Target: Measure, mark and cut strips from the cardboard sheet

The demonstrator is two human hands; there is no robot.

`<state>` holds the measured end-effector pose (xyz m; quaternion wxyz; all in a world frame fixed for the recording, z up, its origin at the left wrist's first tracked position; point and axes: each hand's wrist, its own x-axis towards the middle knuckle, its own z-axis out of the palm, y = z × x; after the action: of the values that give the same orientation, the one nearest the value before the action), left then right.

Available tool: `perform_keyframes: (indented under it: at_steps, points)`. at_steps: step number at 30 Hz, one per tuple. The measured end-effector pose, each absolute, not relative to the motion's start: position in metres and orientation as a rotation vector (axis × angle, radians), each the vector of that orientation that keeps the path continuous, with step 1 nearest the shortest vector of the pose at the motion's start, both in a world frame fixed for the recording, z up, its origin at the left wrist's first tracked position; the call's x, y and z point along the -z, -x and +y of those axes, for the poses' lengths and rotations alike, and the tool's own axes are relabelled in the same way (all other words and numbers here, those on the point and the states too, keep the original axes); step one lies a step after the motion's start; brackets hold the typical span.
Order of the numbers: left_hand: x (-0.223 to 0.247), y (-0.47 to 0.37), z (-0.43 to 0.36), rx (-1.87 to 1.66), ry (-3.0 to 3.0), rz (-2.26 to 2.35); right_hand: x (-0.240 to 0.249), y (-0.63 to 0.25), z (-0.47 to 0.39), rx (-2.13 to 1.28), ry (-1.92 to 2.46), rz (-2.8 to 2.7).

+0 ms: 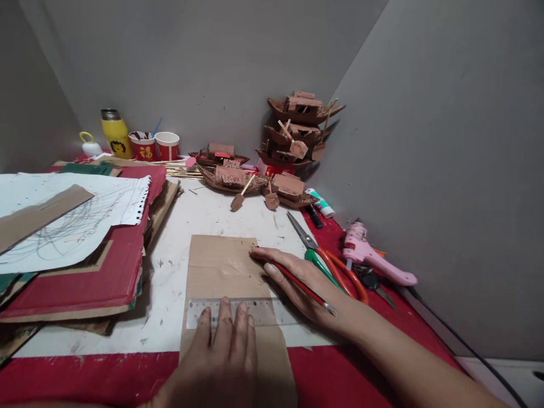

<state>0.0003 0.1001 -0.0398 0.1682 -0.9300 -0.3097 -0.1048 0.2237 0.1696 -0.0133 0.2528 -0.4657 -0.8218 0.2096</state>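
Note:
A piece of brown cardboard [221, 263] lies on the white sheet, reaching down past its front edge. Across it rests a clear ruler [263, 311]. My left hand [225, 351] presses on the ruler, its fingers stretched out and slightly apart. In my right hand [304, 289] is a red and black pencil [306, 290], its rear end pointing down and right; the tip end is hidden by the fingers. The right fingertips touch the cardboard near its upper right corner. Scissors [314, 249] with orange and green handles lie just beyond the right hand.
Several brown model boats [232, 177] stand at the back, some stacked. Stacked cardboard [89, 292] and scribbled paper [114, 241] fill the left. A pink glue gun [374, 258] with a cable lies right, by the wall. Behind are a yellow bottle [115, 133] and two cups [167, 146].

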Motion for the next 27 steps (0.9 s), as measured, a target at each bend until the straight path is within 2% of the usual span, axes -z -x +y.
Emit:
perform_keyframes:
  at_steps: [10,21,27]
  points:
    - [0.037,0.000,0.063,0.119,2.578,-1.006,0.011,-0.223,0.165,-0.546,1.202,-2.230]
    - [0.034,0.014,0.072,0.117,2.616,-0.744,0.018,-0.225,0.167,-0.489,1.213,-2.287]
    - [0.034,0.011,0.071,0.218,2.593,-0.828,0.017,-0.223,0.167,-0.445,1.200,-2.317]
